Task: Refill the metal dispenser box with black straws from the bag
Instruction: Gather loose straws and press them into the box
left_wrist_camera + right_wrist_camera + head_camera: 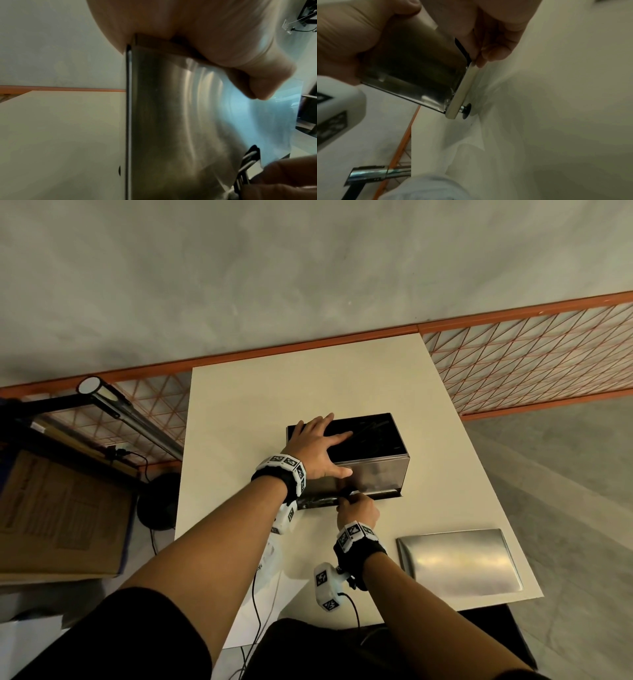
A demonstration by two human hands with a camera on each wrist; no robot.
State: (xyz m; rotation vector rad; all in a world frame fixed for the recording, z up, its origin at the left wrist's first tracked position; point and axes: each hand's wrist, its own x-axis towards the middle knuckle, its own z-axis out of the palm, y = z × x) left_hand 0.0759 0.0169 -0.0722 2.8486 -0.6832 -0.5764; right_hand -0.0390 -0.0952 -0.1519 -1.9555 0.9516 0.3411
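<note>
Your left hand point(317, 448) is lying flat on the near left corner of the metal dispenser box point(371, 475), with the fingers straight and spread over the open top and the thumb lying against the front wall. In the left wrist view the palm point(197, 33) is pressing on the top edge of the steel wall point(180, 121). Your right hand point(358, 510) is staying low at the front of the box, with its fingers curled and pinching some black straws point(247, 163) at the slot near the base. The two hands are near each other but they are not touching.

The box is standing upright in the middle of the white table point(239, 412), on small black feet point(467, 111). Its top is open, and more black straws point(371, 433) are lying inside in the dark. The steel lid point(459, 563) is lying flat on the table to the right of your right hand, well apart from the box. A cardboard box point(58, 518) is standing on the floor at the left.
</note>
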